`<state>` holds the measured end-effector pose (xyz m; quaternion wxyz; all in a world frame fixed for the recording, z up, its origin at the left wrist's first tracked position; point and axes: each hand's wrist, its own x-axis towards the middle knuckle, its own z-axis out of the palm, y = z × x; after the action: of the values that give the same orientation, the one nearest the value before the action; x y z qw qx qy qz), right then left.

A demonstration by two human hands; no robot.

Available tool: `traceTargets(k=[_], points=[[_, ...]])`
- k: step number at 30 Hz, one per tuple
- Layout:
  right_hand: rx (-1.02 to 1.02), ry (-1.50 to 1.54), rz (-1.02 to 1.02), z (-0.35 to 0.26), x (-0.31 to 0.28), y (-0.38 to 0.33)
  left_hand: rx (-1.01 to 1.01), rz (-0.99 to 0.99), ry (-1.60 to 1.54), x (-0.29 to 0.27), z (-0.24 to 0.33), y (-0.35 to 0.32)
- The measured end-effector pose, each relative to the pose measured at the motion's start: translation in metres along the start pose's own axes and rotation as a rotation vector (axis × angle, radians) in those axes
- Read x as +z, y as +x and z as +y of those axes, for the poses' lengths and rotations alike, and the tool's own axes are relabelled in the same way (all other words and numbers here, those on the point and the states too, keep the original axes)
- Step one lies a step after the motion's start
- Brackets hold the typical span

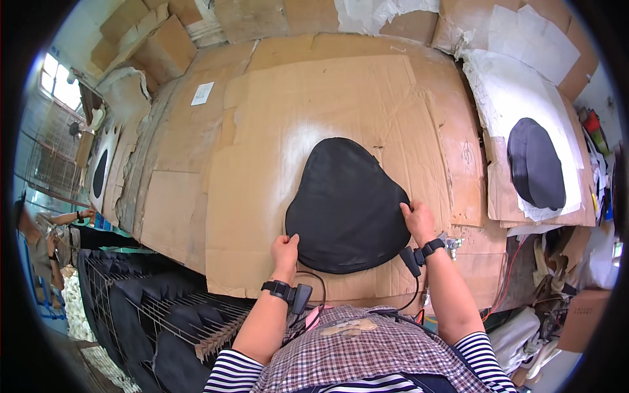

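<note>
A black, rounded-triangular pad (347, 206) with a smooth cloth-like surface lies on the cardboard in front of me, its narrower end pointing away. My left hand (285, 254) is closed on its lower left edge, thumb on top. At the right edge, my right hand (418, 219) pinches the pad between thumb and fingers. The undersides of both grips are hidden. Each wrist wears a black strap with a small device and a cable.
Cardboard sheets (262, 144) cover the table. To the right, black pieces (536, 164) lie stacked on a white sheet (491, 85). A wire rack (157, 314) with black pieces stands at lower left. A metal fitting (451, 244) sits near my right wrist. Another person (49, 239) works far left.
</note>
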<state>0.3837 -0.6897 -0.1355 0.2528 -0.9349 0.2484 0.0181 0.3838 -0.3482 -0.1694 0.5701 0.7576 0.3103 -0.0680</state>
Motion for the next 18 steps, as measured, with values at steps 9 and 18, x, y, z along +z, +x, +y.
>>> traceTargets(k=[9, 18], points=[[-0.095, 0.04, 0.049, 0.01, 0.014, 0.019, -0.13, -0.064, 0.037, -0.005, -0.007, -0.008], [-0.139, -0.136, 0.075, 0.086, -0.044, -0.063, 0.458, -0.02, 0.348, -0.002, 0.039, -0.044]])
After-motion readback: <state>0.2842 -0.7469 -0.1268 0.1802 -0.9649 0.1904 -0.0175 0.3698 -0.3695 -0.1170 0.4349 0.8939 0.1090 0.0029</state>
